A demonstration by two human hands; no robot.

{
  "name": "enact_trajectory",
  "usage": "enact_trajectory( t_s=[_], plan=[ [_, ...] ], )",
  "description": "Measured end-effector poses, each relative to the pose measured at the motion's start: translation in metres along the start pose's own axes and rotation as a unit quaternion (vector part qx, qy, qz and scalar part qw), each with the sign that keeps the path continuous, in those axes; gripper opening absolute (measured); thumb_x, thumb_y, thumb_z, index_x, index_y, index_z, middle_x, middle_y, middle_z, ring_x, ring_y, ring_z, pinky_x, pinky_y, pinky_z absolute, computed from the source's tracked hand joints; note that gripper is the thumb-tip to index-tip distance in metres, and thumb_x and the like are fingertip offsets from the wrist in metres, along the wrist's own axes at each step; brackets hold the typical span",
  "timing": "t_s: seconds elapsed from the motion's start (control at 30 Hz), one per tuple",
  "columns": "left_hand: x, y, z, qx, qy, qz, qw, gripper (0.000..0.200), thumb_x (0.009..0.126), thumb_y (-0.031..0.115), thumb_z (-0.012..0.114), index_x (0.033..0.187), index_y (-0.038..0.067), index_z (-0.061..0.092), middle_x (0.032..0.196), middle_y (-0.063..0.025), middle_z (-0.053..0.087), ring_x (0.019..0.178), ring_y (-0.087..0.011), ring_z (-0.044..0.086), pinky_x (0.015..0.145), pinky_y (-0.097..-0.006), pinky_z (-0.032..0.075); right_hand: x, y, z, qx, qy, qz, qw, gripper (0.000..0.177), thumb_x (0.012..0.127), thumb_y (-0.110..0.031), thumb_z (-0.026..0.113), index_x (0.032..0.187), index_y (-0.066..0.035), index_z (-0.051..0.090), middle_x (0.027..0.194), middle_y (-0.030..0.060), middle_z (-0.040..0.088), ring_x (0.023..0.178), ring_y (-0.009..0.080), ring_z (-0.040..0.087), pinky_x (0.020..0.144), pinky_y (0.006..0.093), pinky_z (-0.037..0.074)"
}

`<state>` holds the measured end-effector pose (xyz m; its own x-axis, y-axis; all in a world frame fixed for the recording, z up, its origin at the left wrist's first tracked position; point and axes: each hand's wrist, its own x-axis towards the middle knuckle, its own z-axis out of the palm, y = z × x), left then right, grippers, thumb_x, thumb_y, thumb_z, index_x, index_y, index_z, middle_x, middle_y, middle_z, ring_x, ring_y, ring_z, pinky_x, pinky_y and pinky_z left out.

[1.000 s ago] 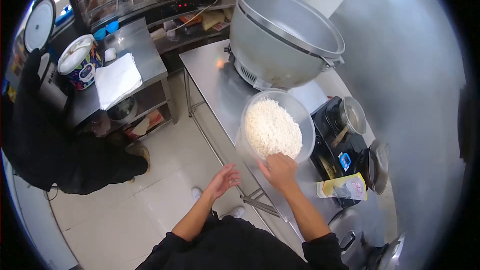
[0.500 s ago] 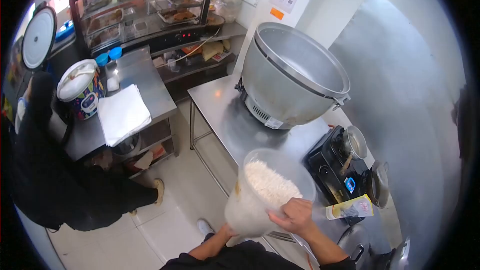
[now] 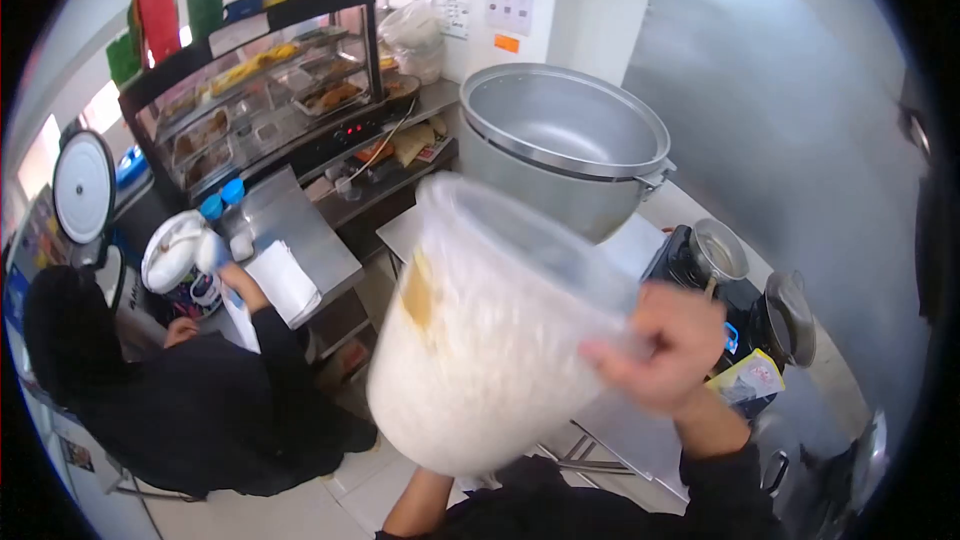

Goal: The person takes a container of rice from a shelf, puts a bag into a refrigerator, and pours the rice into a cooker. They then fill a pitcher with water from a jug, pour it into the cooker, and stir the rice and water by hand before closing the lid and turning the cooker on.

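Tub (image 3: 480, 360) of rice held in mid-air at the edge of the worktop (image 3: 655, 215), in front of the big pot (image 3: 565, 135). The right hand (image 3: 668, 345) has its fingers closed on the wall near the rim. The left hand is hidden beneath, so we cannot tell its grip. We judge that a slipping one-sided hold could spill rice onto the floor. The tub's long axis runs from base, lower left, to mouth, upper right, tilted potward.

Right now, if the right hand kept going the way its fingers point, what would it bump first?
The big see-through plastic tub of white rice: the right hand grips its rim, fingers pointing left across it. Blur hides the exact contact.
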<state>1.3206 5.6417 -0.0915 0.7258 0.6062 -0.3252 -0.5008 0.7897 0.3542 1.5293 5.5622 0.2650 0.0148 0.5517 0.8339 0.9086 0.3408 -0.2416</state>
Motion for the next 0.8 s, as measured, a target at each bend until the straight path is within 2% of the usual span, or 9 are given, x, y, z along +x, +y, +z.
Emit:
enact_trajectory(
  t_s=[0.1,0.23,0.27,0.3,0.33,0.43,0.53,0.57,0.8],
  plan=[
    [0.008,0.072,0.09,0.069,-0.066,0.108,0.99,0.053,0.1,0.037,0.047,0.141,0.003,0.041,0.138,-0.0141,0.052,0.128,-0.0262,0.049,0.104,-0.0465,0.044,0.057,0.022,-0.02,0.013,0.159,0.08,0.984,0.04,0.071,-0.024,0.085,0.057,-0.007,0.052,0.051,-0.0045,0.043,0.045,0.0055,0.037,0.042,0.0238,0.028],
    [0.039,0.155,0.237,0.177,-0.125,0.256,0.942,0.055,0.1,0.038,0.047,0.142,0.003,0.04,0.138,-0.014,0.052,0.129,-0.0256,0.048,0.104,-0.0467,0.044,0.124,0.11,-0.02,0.192,0.276,0.14,0.931,0.051,0.086,-0.035,0.072,0.057,-0.007,0.041,0.056,-0.0078,0.034,0.054,0.0051,0.029,0.048,0.0247,0.024],
    [0.049,0.169,0.277,0.208,-0.099,0.302,0.925,0.062,0.099,0.045,0.046,0.143,0.002,0.037,0.133,-0.0147,0.055,0.117,-0.0267,0.058,0.09,-0.0442,0.055,0.134,0.136,-0.014,0.218,0.293,0.152,0.918,0.05,0.088,-0.036,0.069,0.057,-0.007,0.041,0.057,-0.0072,0.035,0.055,0.0053,0.03,0.049,0.025,0.024],
    [0.046,0.182,0.315,0.272,-0.17,0.296,0.9,0.067,0.099,0.051,0.045,0.143,0.002,0.035,0.129,-0.0144,0.058,0.101,-0.0249,0.067,0.067,-0.0353,0.06,0.143,0.164,-0.004,0.245,0.308,0.165,0.904,0.05,0.089,-0.036,0.067,0.058,-0.007,0.042,0.058,-0.0066,0.036,0.056,0.0055,0.031,0.049,0.0254,0.025],
    [0.047,0.184,0.35,0.309,-0.129,0.344,0.877,0.071,0.096,0.055,0.048,0.138,0.0,0.035,0.116,-0.0147,0.063,0.081,-0.0217,0.07,0.049,-0.0297,0.056,0.149,0.19,0.007,0.273,0.325,0.177,0.888,0.05,0.091,-0.037,0.065,0.058,-0.007,0.042,0.058,-0.006,0.037,0.058,0.0057,0.032,0.05,0.0257,0.026],
    [0.084,0.216,0.39,0.438,-0.075,0.399,0.802,0.075,0.09,0.057,0.058,0.129,-0.003,0.038,0.1,-0.0153,0.062,0.068,-0.0195,0.067,0.044,-0.0283,0.052,0.159,0.252,0.04,0.342,0.377,0.254,0.822,0.045,0.094,-0.038,0.059,0.067,-0.003,0.053,0.067,-0.0003,0.05,0.063,0.0089,0.042,0.056,0.0277,0.036],
    [0.11,0.227,0.43,0.503,-0.032,0.432,0.748,0.078,0.086,0.054,0.066,0.125,-0.007,0.038,0.094,-0.0155,0.061,0.063,-0.0175,0.065,0.041,-0.0266,0.049,0.161,0.287,0.062,0.454,0.383,0.317,0.74,0.048,0.097,-0.039,0.054,0.116,0.005,0.061,0.112,0.0142,0.064,0.097,0.0205,0.062,0.083,0.0342,0.05],
    [0.121,0.229,0.438,0.516,-0.024,0.431,0.739,0.078,0.085,0.052,0.067,0.125,-0.008,0.037,0.094,-0.0161,0.061,0.063,-0.0171,0.065,0.041,-0.026,0.048,0.161,0.298,0.066,0.473,0.376,0.343,0.719,0.052,0.096,-0.04,0.053,0.122,0.005,0.057,0.119,0.0156,0.061,0.103,0.0234,0.062,0.086,0.0363,0.051],
    [0.196,0.243,0.477,0.546,-0.012,0.426,0.722,0.072,0.084,0.045,0.071,0.12,-0.012,0.045,0.08,-0.0127,0.063,0.052,-0.0125,0.06,0.038,-0.0211,0.045,0.172,0.359,0.079,0.446,0.378,0.405,0.703,0.054,0.095,-0.042,0.052,0.124,0.004,0.056,0.118,0.0134,0.062,0.104,0.0237,0.061,0.088,0.0388,0.05]
  ],
)
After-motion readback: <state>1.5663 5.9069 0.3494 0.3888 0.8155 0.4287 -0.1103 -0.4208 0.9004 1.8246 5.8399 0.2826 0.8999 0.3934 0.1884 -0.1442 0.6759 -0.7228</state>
